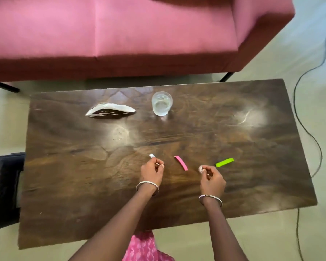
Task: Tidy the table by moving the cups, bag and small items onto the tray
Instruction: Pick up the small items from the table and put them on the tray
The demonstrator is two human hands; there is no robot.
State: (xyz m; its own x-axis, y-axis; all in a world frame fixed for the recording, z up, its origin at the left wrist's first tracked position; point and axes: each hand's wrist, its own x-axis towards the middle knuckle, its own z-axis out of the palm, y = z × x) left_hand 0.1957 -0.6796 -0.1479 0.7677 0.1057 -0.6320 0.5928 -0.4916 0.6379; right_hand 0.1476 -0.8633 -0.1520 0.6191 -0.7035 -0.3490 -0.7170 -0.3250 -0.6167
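Seen from above, two bare hands hover low over a dark wooden counter. The left hand has its fingers curled nearly closed, pinching a small white item that juts out past them. The right hand is likewise curled, its fingers pinched on a small pale round item. A pink strip lies between the two hands; a green strip lies just right of the right fingers. Well beyond the fingers stand a clear cup and, to its left, a white paper bag lying flat. A pink sofa sits beyond the counter.
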